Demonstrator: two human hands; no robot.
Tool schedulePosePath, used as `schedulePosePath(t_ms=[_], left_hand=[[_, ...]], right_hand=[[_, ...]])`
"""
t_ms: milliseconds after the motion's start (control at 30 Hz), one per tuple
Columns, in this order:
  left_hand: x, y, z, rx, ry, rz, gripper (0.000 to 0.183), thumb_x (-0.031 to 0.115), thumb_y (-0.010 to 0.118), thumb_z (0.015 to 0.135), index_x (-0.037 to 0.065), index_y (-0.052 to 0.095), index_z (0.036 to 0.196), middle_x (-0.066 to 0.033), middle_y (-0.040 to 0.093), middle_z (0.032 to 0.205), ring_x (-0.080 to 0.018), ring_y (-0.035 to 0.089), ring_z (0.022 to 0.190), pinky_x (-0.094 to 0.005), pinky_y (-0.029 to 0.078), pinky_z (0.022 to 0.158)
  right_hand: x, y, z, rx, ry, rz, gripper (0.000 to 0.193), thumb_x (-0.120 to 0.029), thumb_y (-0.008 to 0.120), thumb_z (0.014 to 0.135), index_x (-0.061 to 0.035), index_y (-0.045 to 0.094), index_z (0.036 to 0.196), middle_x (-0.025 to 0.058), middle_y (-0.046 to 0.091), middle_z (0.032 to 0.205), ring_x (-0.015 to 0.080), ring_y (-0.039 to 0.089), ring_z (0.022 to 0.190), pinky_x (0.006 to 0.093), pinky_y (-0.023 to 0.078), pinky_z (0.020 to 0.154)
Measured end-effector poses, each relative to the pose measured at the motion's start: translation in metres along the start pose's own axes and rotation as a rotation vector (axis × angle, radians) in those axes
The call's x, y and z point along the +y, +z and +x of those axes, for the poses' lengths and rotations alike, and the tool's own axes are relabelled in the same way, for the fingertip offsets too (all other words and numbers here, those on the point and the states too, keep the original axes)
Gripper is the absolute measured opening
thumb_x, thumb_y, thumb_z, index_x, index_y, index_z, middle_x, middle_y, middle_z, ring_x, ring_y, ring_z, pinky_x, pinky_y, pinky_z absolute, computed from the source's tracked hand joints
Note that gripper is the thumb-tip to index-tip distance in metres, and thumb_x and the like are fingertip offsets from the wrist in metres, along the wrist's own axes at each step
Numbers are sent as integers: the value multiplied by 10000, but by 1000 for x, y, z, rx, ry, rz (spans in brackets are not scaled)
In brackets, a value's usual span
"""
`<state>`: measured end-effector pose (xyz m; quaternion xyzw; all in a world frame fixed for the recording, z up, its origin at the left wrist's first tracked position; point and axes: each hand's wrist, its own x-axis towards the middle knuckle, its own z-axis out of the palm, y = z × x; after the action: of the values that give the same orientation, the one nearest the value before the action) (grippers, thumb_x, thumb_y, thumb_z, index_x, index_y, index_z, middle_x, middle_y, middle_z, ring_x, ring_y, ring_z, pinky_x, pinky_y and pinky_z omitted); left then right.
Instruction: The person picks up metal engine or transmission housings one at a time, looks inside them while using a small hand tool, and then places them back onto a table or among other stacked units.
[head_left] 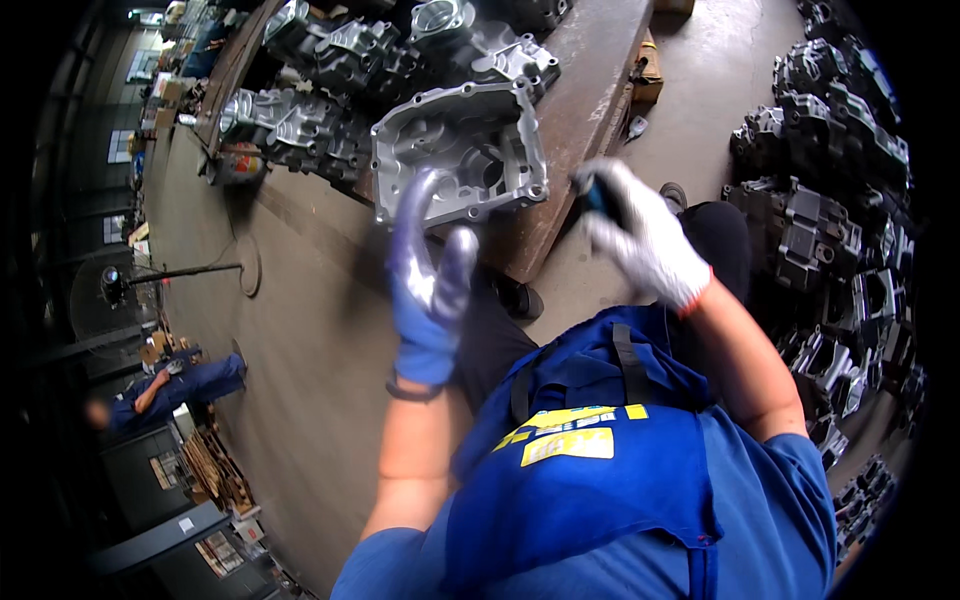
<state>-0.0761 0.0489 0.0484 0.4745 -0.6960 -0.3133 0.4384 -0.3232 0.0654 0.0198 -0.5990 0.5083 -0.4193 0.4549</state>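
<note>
indoors, over grey floor [310, 350] by a brown bench [580, 110], left grip [427, 275] gapes, right grip [640, 232] clasps something dark [600, 198].

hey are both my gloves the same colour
No, your left hand wears a blue and purple glove, while your right hand wears a white glove.

Blue work apron [570, 510], bearing a printed block of yellow and white lettering [568, 446] on its front; characters too indistinct to read.
</note>
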Motion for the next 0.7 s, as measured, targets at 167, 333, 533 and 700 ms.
schedulePosePath(t_ms=[167, 333, 533, 700], left_hand=[[-40, -8, 25, -204, 264, 711, 652, 519, 722, 865, 26, 612, 1277, -199, 606, 1305, -391, 547, 1238, -461, 393, 1098], [-54, 12, 29, -284, 258, 809, 431, 479, 700, 864, 63, 729, 973, -149, 718, 912, -360, 668, 861, -458, 497, 793], [-52, 14, 24, -308, 169, 836, 372, 440, 675, 894, 77, 744, 934, -139, 710, 775, -345, 682, 741, -427, 508, 732], [-53, 17, 23, -277, 163, 864, 377, 443, 663, 900, 73, 723, 945, -149, 717, 815, -359, 678, 783, -447, 497, 742]], right_hand=[[57, -3, 65, 252, -226, -351, 262, -153, 567, 945, -91, 524, 1195, 222, 669, 1022, 436, 645, 946, 493, 514, 824], [68, 7, 111, 223, -249, -569, 290, -259, 580, 961, -106, 600, 1206, 180, 665, 1050, 391, 646, 956, 475, 519, 833], [59, 11, 116, 176, -153, -721, 245, -232, 495, 975, -175, 654, 1153, 167, 688, 996, 363, 671, 909, 482, 526, 788], [50, 5, 123, 126, -141, -821, 252, -201, 472, 968, -179, 667, 1127, 162, 701, 974, 366, 683, 899, 484, 529, 786]])
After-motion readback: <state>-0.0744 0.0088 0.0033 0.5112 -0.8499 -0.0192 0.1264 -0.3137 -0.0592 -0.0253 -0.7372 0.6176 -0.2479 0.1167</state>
